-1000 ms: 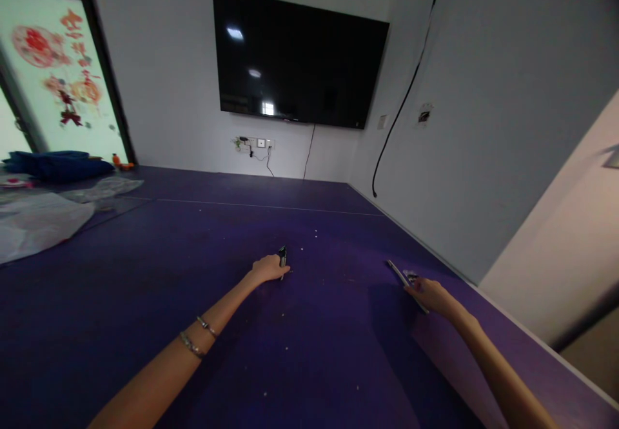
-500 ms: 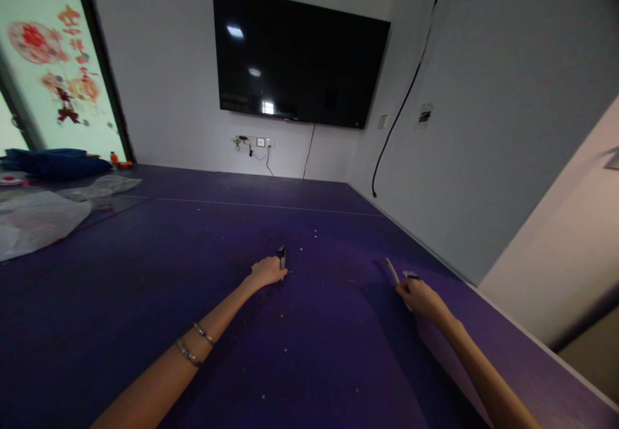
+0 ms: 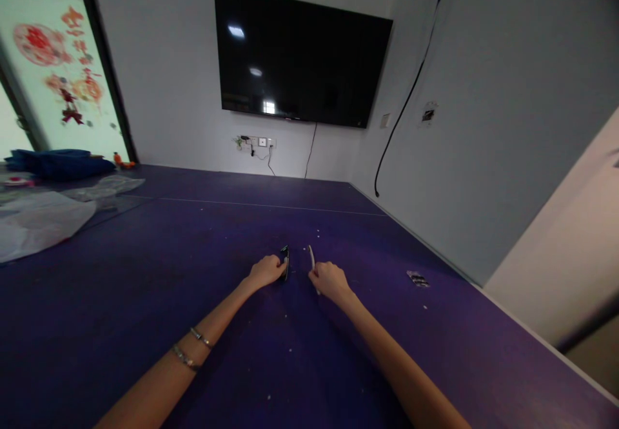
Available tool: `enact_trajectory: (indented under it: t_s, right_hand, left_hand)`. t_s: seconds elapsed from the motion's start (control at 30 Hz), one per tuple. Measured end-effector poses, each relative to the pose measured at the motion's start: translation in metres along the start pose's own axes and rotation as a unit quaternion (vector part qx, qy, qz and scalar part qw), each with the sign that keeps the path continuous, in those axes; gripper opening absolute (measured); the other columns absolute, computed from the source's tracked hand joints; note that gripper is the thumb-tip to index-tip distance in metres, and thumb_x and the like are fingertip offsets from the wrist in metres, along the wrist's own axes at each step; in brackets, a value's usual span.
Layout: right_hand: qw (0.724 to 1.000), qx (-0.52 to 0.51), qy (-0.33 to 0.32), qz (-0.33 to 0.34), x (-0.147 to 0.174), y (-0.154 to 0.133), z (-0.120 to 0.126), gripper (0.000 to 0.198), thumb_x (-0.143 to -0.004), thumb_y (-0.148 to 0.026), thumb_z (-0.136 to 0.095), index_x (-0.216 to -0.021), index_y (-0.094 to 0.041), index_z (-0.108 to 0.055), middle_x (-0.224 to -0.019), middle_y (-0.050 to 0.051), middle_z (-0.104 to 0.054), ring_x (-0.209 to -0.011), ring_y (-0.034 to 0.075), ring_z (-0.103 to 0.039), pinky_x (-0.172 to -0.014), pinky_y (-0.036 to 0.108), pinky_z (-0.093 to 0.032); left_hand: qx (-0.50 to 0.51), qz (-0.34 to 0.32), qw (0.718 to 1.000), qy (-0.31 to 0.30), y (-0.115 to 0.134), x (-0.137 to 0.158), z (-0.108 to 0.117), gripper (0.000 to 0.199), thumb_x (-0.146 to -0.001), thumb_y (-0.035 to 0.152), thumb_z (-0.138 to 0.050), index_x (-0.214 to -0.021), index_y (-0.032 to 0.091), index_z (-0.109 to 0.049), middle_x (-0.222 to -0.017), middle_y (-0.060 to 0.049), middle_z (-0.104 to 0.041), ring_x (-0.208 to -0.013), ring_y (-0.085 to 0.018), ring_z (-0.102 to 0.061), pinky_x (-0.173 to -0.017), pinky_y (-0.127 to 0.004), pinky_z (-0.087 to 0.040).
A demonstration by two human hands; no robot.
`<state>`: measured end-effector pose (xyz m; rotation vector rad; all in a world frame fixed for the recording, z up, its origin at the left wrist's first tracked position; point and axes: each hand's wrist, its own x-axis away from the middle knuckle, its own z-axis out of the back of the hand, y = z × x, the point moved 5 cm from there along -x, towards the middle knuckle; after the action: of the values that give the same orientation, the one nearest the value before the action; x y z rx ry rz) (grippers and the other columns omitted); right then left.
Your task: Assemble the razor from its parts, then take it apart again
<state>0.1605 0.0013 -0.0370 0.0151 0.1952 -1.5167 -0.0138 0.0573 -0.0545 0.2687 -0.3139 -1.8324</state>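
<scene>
Purple table (image 3: 145,300): L hand (image 3: 265,270) grips dark tool (image 3: 285,261), R hand (image 3: 326,280) grips white stick (image 3: 312,256).

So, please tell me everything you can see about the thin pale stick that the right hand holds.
The thin pale stick is slim, straight and whitish; its material cannot be told. Only its far end shows, pointing away from the person and a little to the left, just above the purple surface. The rest is hidden in the right hand, whose fingers close around it. It lies beside, and apart from, the small dark object that the left hand holds. Whether it touches the surface is unclear.
</scene>
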Motion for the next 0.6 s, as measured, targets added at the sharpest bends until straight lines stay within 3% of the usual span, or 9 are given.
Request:
enact_trajectory:
  t_s: [0.17, 0.37, 0.47, 0.6]
  right_hand:
    - [1.0, -0.012, -0.004, 0.014, -0.015, -0.021, -0.013, 0.037, -0.085, -0.033, -0.038, -0.093, -0.013, -0.067, -0.093, 0.018, -0.067, -0.085, 0.027, -0.064, -0.071, 0.035, -0.046]
    - [1.0, 0.007, 0.009, 0.022, -0.021, -0.023, -0.022, 0.034, -0.084, -0.036, -0.041, -0.088, -0.016, -0.068, -0.087, 0.014, -0.068, -0.078, 0.025, -0.066, -0.063, 0.031, -0.047]
    - [0.999, 0.018, 0.031, 0.022, -0.019, -0.016, -0.017, 0.038, -0.086, -0.042, -0.038, -0.086, -0.018, -0.068, -0.084, 0.012, -0.068, -0.075, 0.022, -0.065, -0.062, 0.028, -0.046]
    - [0.998, -0.003, 0.055, -0.003, -0.013, 0.018, -0.003, 0.04, -0.087, -0.046, -0.036, -0.085, -0.019, -0.066, -0.081, 0.008, -0.067, -0.073, 0.019, -0.063, -0.062, 0.027, -0.043]
  left_hand:
    - [-0.008, 0.021, 1.0, 0.02, -0.004, -0.001, 0.003, 0.036, -0.085, 0.04, -0.036, -0.076, 0.018, -0.063, -0.083, -0.009, -0.066, -0.078, -0.02, -0.062, -0.062, -0.027, -0.041]
    - [0.003, 0.048, 0.998, 0.051, -0.009, -0.003, 0.007, 0.032, -0.086, 0.036, -0.036, -0.081, 0.019, -0.063, -0.089, -0.007, -0.066, -0.083, -0.02, -0.061, -0.065, -0.027, -0.041]
    - [0.002, 0.046, 0.995, 0.086, -0.011, -0.001, 0.011, 0.029, -0.086, 0.034, -0.037, -0.083, 0.018, -0.061, -0.089, -0.007, -0.064, -0.084, -0.019, -0.059, -0.068, -0.027, -0.042]
    - [-0.054, -0.026, 0.983, 0.174, -0.012, 0.003, 0.014, 0.021, -0.085, 0.029, -0.042, -0.083, 0.016, -0.059, -0.099, -0.01, -0.057, -0.097, -0.02, -0.052, -0.081, -0.029, -0.041]
